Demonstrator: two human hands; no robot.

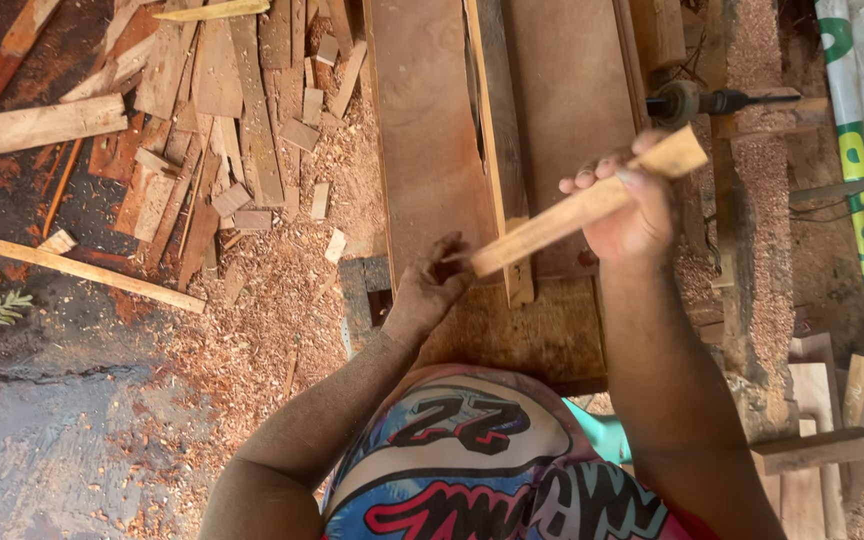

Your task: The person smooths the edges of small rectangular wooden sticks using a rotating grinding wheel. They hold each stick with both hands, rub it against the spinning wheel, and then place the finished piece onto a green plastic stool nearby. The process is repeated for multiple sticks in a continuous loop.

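floor (72,440): dark, damp | sawdust (262,320) and offcuts (222,110) (heaped) | brown workbench (432,130) | daylight

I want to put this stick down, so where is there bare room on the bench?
The right hand holds the wooden stick; the left hand touches its lower end. Bare board lies on the workbench left of the upright strip, and right of it. The floor's scrap pile is crowded.

Warm daylight falls evenly over the workbench (552,330); shadows left of it stay soft, no glare, frame sharp throughout with slight edge stretch.
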